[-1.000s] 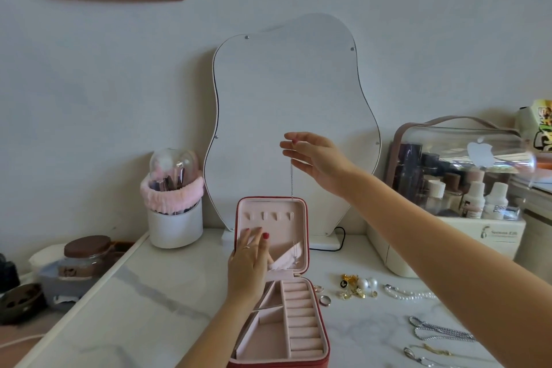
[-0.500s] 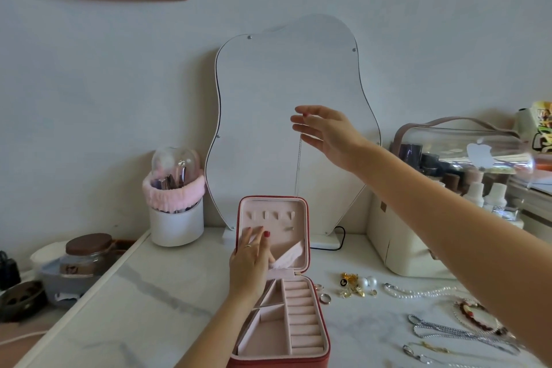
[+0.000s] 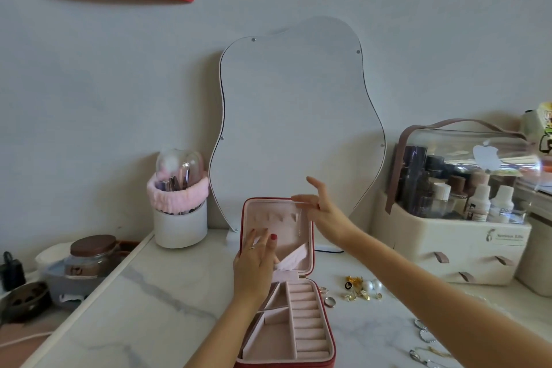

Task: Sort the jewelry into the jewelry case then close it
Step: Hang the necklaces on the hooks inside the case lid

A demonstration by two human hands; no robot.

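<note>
The red jewelry case [image 3: 286,293] stands open on the marble tabletop [image 3: 167,308], its lid upright in front of the wavy mirror [image 3: 295,116]. The right hand [image 3: 324,212] is at the lid's top right corner, fingertips pinching the end of a thin chain necklace [image 3: 299,222] that hangs down the pink lining beside the row of hooks; the chain is so fine I can barely follow it. The left hand [image 3: 255,260] lies with straight fingers against the lid's lower pocket, bracing it and holding nothing. To hang it well, I'd say she should keep the lid steady, seat the chain's top in the rightmost hook, then tuck the loose tail into the pocket so it won't snag when the case closes. The tray below, with its ring rolls and divided compartments, looks bare. Still out on the table to the right are rings [image 3: 328,297], a cluster of gold and pearl earrings [image 3: 363,288] and more chains [image 3: 424,337]. Behind them a clear-lidded organizer [image 3: 460,218] holds cosmetic bottles, and a white cup [image 3: 179,218] holds brushes.
</note>
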